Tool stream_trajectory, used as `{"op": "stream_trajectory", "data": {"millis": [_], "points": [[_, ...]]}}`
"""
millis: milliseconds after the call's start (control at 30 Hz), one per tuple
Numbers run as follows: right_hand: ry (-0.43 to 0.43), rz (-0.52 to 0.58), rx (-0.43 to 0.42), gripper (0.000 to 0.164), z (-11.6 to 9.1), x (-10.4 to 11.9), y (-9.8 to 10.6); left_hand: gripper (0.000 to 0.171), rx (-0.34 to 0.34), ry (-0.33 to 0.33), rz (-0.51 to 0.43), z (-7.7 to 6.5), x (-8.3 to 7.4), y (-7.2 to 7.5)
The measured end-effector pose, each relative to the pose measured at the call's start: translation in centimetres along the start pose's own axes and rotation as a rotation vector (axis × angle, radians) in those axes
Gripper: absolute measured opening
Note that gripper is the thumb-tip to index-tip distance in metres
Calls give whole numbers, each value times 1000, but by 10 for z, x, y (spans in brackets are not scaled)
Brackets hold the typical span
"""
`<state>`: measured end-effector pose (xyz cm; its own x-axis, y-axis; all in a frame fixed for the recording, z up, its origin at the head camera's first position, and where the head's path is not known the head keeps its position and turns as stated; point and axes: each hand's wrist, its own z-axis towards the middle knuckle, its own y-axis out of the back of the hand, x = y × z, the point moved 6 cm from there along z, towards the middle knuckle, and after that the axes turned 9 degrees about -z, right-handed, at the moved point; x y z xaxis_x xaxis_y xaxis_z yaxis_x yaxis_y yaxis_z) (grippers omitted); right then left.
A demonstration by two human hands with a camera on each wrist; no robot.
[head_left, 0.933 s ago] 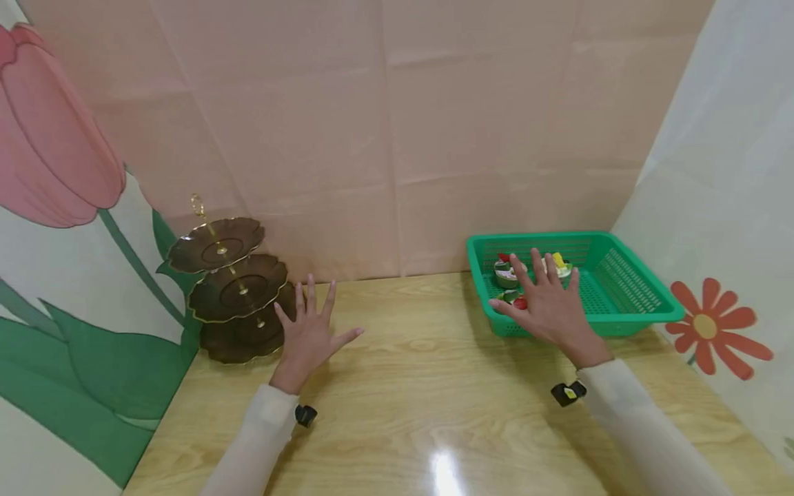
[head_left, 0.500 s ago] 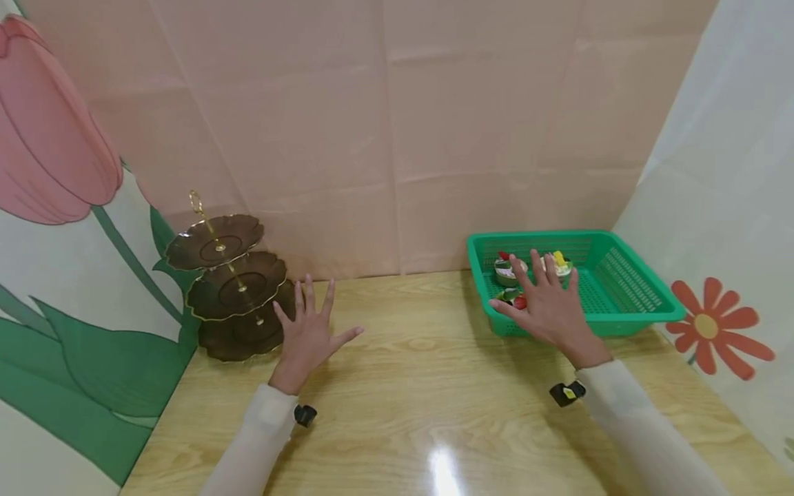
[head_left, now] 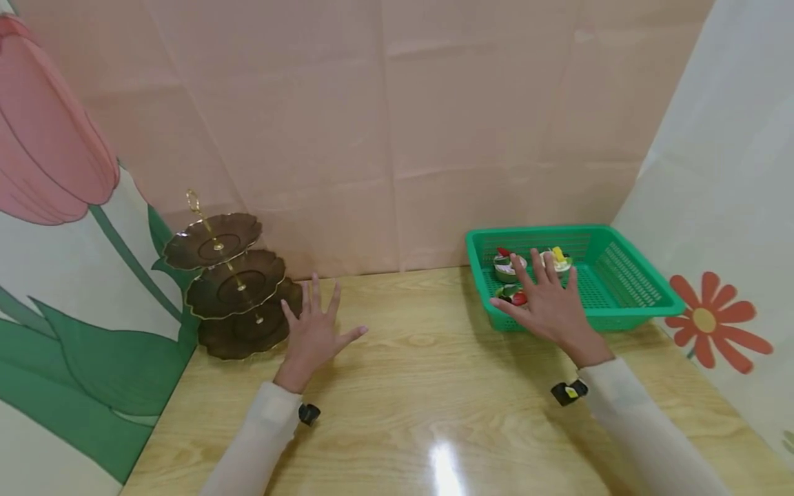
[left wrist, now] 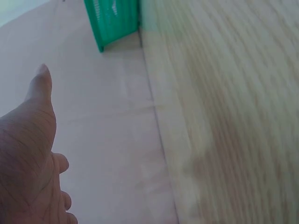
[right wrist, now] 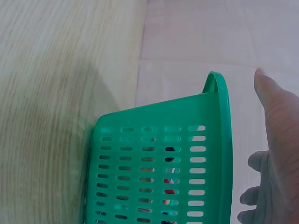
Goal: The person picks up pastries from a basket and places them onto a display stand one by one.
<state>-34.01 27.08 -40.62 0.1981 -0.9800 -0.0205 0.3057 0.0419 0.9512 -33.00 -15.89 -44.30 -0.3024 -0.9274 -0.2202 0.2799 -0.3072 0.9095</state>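
My left hand (head_left: 313, 337) hovers with spread fingers beside a three-tier brown serving stand (head_left: 263, 272) with gold edges, holding nothing. Spread wide as well, my right hand (head_left: 552, 313) is held above the near-left part of a green plastic basket (head_left: 645, 313) and grips nothing. Inside that basket sit small dessert-like cups: one with a red topping (head_left: 505, 270), one with a yellow topping (head_left: 561, 260), and a green-and-red piece (head_left: 511, 295) nearer the front. My fingers partly cover them. From the right wrist, the slotted basket wall (right wrist: 182, 112) appears beside the thumb, apart from it.
Both things stand on a wood-grain table (head_left: 409, 386), the stand at the back left and the basket at the back right. A pink cloth backdrop (head_left: 298, 138) rises behind the table. Flower-printed panels (head_left: 726, 207) flank both sides.
My left hand has shifted slightly to the right, away from the stand. The right hand stays nearly where it was. The head view has moved a little.
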Motion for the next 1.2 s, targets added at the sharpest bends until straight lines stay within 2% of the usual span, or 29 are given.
{"op": "stream_trajectory", "data": {"millis": [100, 200, 333, 400, 600, 767, 967, 1200], "points": [[9, 15, 8, 100, -3, -2, -2, 105, 46, -1, 34, 1, -7, -7], [7, 39, -1, 99, -9, -9, -1, 103, 55, -52, 53, 3, -24, -13], [-6, 55, -16, 97, -19, -20, -2, 99, 69, -153, -8, 7, -55, -23], [1, 56, -23, 96, -22, -25, -3, 97, 81, -184, -43, 9, -69, -27], [7, 101, -36, 91, -31, -36, 2, 91, 109, -234, -100, 16, -104, -32], [-24, 104, -28, 90, -40, -50, 9, 89, 143, -284, -229, 20, -133, -36], [-45, 118, -21, 88, -47, -71, 11, 86, 144, -334, -321, 27, -160, -37], [-78, 129, -36, 81, -50, -101, 10, 85, 144, -362, -326, 38, -184, -42]]}}
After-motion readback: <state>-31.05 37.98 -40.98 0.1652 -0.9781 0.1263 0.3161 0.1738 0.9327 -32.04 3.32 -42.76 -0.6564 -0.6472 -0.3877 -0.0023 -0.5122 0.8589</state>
